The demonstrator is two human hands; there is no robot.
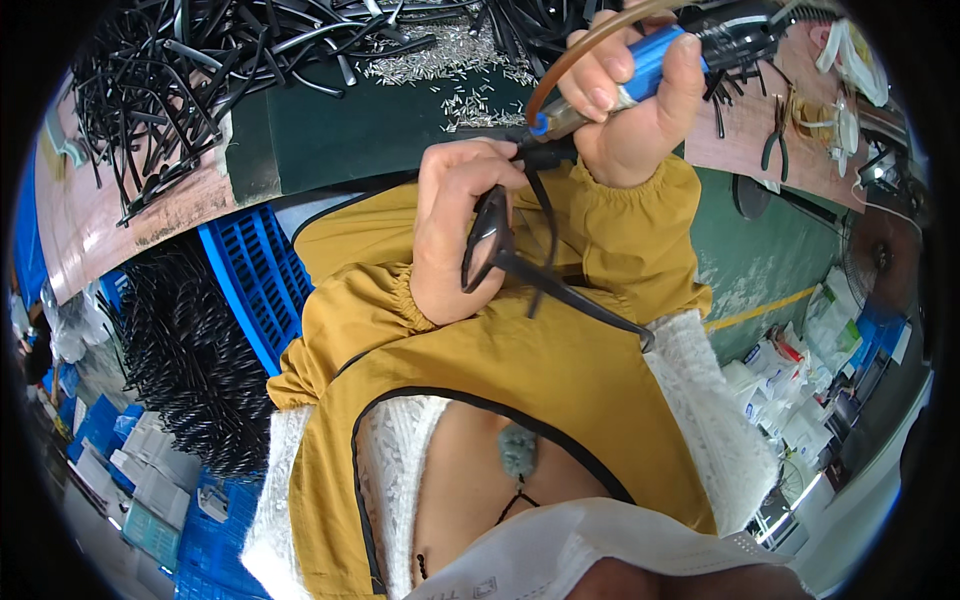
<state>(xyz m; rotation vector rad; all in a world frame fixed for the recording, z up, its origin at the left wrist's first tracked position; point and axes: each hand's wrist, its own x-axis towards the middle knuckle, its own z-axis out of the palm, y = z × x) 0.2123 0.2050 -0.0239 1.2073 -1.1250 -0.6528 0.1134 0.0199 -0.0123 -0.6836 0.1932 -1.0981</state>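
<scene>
My left hand (455, 225) is closed around a black glasses frame (580, 305). A rim loop shows below its fingers, and one long arm slants down to the right across the mustard apron. My right hand (640, 110) grips a blue and black power screwdriver (655, 62), tilted with its narrow end down toward the left fingertips. A brown hose (550, 85) curves up from near that end. The tip meets or nearly meets the black part at my left fingers; the exact contact is hidden.
Loose black glasses arms (160, 100) heap at the back left of the bench. Many small silver metal pieces (450, 60) lie on the dark green mat (330, 140). Pliers (776, 135) rest at the right. A blue crate (250, 270) and a black bundle (190, 350) stand below left.
</scene>
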